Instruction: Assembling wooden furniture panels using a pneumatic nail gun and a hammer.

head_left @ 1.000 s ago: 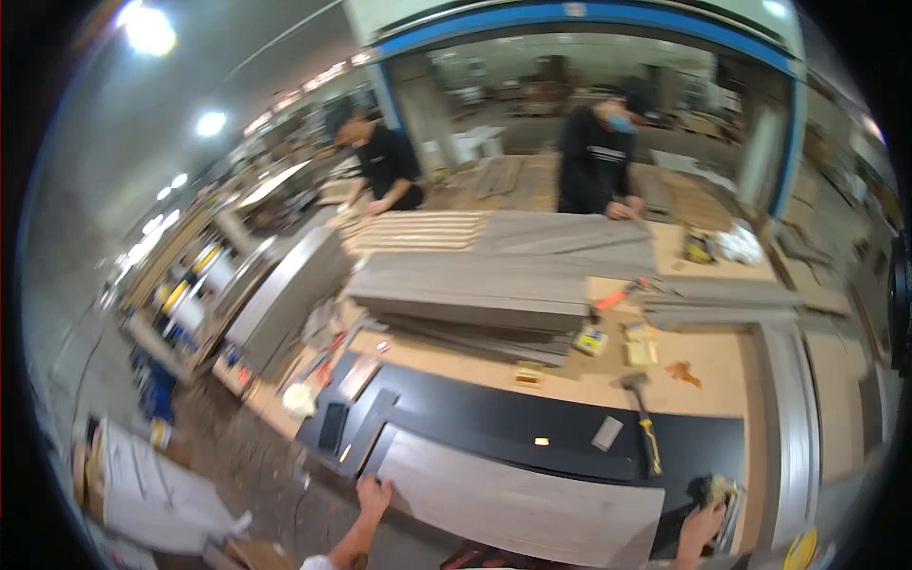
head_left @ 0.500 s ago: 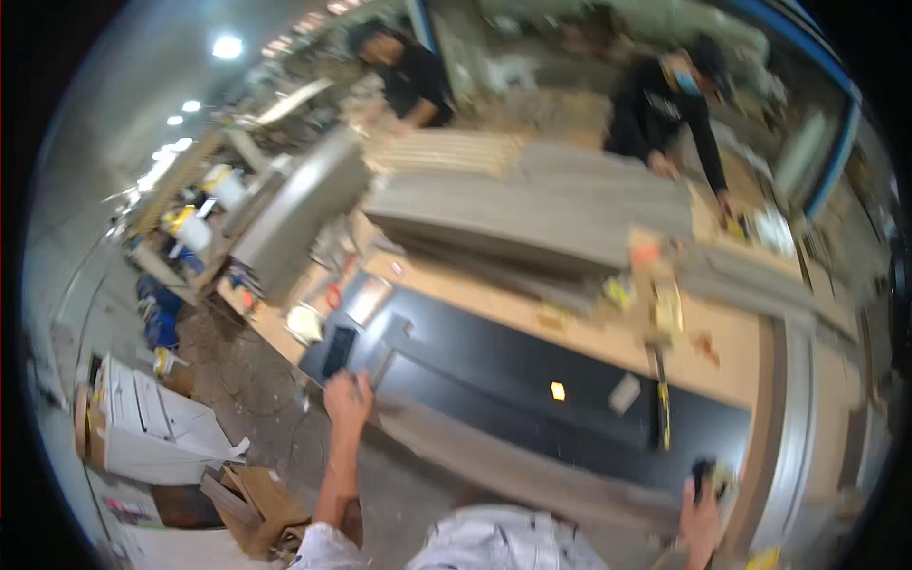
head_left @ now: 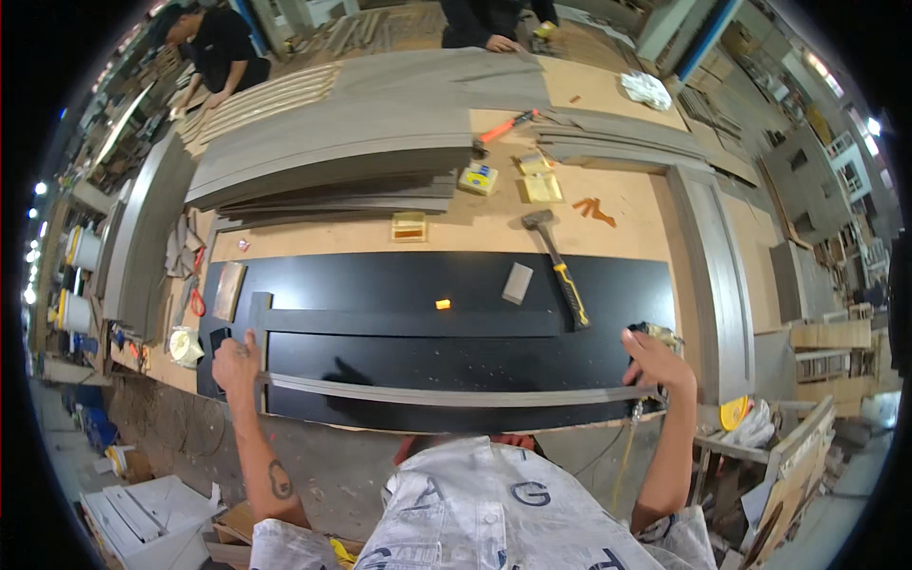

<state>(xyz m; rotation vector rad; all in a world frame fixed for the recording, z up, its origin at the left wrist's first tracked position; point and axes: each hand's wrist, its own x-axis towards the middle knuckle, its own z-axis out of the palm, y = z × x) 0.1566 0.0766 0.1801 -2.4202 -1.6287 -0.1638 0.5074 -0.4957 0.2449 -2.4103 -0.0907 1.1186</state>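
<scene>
A long grey wooden strip (head_left: 456, 393) runs along the near edge of a black panel (head_left: 456, 356). My left hand (head_left: 236, 363), fingers curled, closes on the strip's left end, beside a short grey crosspiece (head_left: 262, 328). At the other end my right hand (head_left: 657, 363) bends its fingers round the strip's tip, the index finger stretched forward. Just past that hand lies a metal air tool (head_left: 657, 332), partly hidden. Another grey strip (head_left: 408, 323) lies farther in on the panel. A dark flat object (head_left: 219, 339) is next to my left fingers.
On the panel lie a hammer (head_left: 564, 275), a grey block (head_left: 518, 283) and a small yellow piece (head_left: 443, 304). Stacked grey boards (head_left: 332, 152) fill the far side. A long grey profile (head_left: 712, 275) borders the right. Two co-workers (head_left: 223, 57) stand across the bench.
My view has swung to the right and levelled, and the picture is sharper. Both hands have stayed near opposite ends of the strip; my right hand now shows bent fingers at its tip.
</scene>
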